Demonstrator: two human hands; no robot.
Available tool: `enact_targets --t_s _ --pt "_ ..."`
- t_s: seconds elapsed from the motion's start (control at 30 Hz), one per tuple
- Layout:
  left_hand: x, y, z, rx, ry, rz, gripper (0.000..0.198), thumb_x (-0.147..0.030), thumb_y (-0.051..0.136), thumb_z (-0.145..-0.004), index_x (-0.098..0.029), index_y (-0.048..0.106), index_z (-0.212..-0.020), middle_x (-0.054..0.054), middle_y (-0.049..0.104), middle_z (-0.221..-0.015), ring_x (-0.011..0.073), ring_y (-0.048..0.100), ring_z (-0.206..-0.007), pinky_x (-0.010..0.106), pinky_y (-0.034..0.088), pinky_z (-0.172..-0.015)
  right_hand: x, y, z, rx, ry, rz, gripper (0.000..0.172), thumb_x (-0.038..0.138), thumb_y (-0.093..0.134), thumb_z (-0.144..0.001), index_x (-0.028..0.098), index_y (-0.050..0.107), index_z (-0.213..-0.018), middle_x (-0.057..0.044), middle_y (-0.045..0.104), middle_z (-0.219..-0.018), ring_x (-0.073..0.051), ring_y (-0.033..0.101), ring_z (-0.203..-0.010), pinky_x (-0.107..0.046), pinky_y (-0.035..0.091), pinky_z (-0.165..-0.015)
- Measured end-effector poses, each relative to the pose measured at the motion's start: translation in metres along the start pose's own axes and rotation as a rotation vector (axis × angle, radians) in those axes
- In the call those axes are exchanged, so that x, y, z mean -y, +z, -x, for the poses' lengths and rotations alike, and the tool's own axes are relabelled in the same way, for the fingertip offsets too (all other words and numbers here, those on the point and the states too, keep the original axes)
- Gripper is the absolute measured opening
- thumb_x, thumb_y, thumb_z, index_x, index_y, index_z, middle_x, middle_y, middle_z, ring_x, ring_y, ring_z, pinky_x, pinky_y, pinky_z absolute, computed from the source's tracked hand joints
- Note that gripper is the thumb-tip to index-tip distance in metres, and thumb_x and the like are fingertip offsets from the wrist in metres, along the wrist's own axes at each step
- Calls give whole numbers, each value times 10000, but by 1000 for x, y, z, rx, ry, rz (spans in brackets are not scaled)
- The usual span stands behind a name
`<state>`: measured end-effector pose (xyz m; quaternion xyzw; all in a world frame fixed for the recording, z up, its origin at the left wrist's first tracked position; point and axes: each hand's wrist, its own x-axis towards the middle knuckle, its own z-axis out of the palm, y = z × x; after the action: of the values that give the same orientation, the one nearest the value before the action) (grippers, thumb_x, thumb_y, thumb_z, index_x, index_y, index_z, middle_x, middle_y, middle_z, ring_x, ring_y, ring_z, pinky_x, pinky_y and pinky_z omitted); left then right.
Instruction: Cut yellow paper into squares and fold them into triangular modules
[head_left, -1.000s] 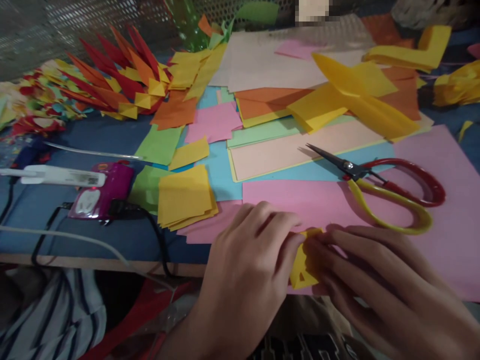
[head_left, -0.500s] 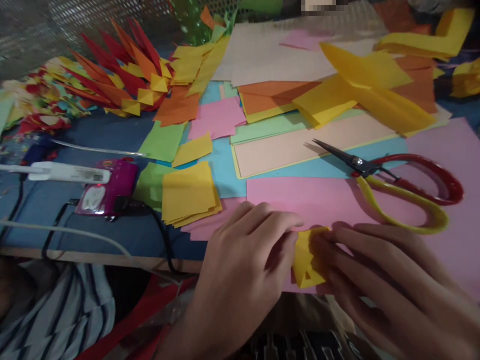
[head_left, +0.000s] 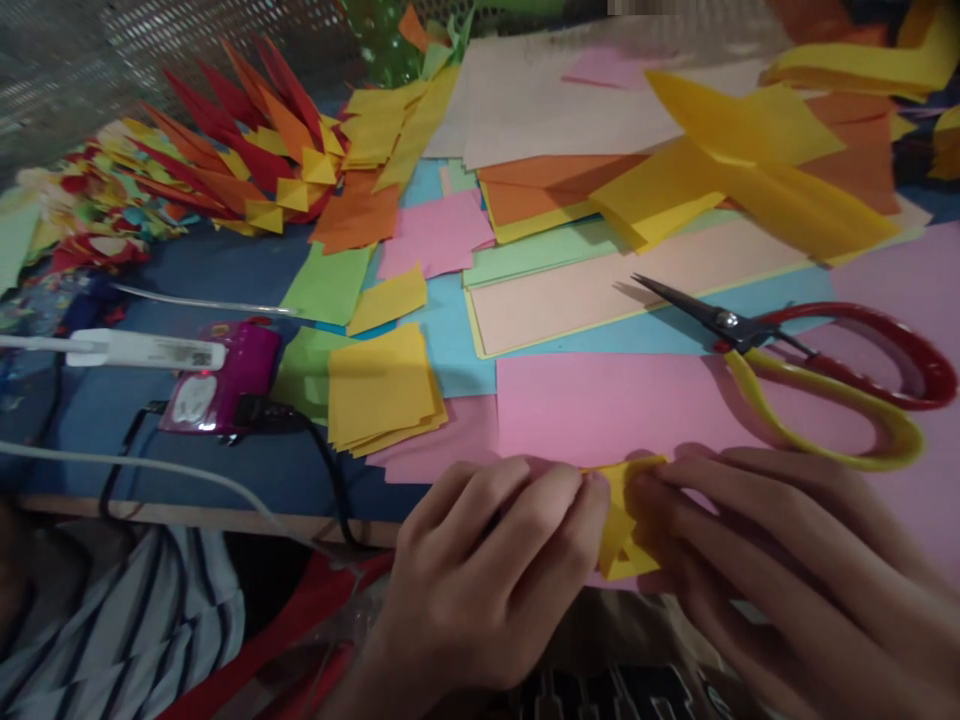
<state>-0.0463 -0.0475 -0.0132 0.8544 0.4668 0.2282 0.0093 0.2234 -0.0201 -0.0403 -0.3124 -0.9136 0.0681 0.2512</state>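
Note:
A small folded yellow paper piece (head_left: 624, 520) lies at the near edge of a pink sheet (head_left: 600, 405). My left hand (head_left: 487, 570) pinches its left side with curled fingers. From the right, my right hand (head_left: 772, 570) presses its fingertips onto the same piece. Most of the paper is hidden under both sets of fingers. A stack of yellow paper squares (head_left: 382, 390) lies to the left of my left hand.
Scissors (head_left: 810, 350) with red and yellow handles lie on the pink sheet behind my right hand. Coloured sheets cover the blue table (head_left: 202, 270). Red, orange and yellow folded pieces (head_left: 240, 150) sit far left. A magenta device (head_left: 217, 375) with cables lies near the front edge.
My left hand has slid back toward the table's near edge and curled tighter on the yellow piece. The fold looks flatter and narrower. The camera has shifted slightly left.

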Motion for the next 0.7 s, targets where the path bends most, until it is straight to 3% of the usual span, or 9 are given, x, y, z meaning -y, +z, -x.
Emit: enact_targets --t_s 0.2,0.37,0.5,0.6,0.7 --pt "-1 5 1 -25 -2 -37 266 -129 649 -1085 -85 774 -1316 89 810 -1252 229 656 -1179 395 521 -990 3 -2 -3 19 27 -2 393 146 709 -1018 109 703 -1409 -120 699 -1447 -349 625 -1269 -509 492 -1155" --pt "-5 12 -1 -115 -125 76 208 -64 671 -1053 -133 807 -1195 99 765 -1168 232 654 -1098 390 530 -921 4 -3 -4 22 50 9 447 142 704 -1019 112 684 -1464 -103 731 -1444 -339 623 -1266 -522 494 -1162" --pt "-9 9 -7 -60 -203 81 232 -15 646 -1031 -159 802 -1127 80 754 -1131 214 615 -1012 384 509 -868 3 -2 -6 -18 48 4 425 149 725 -1008 98 715 -1429 -108 744 -1404 -321 644 -1222 -502 522 -1122" --pt "-9 4 -8 -54 -228 153 295 1 613 -1027 -149 801 -1198 84 734 -1154 208 599 -1038 378 503 -891 3 -1 -7 -44 52 11 417 142 728 -1012 92 724 -1426 -96 744 -1426 -341 635 -1275 -501 518 -1140" --pt "-12 1 -5 -121 -277 284 380 27 582 -1006 -150 789 -1270 82 704 -1201 184 612 -1074 366 512 -961 7 -2 -8 -51 40 34 393 129 729 -1006 87 726 -1397 -95 711 -1513 -374 628 -1324 -537 513 -1133"
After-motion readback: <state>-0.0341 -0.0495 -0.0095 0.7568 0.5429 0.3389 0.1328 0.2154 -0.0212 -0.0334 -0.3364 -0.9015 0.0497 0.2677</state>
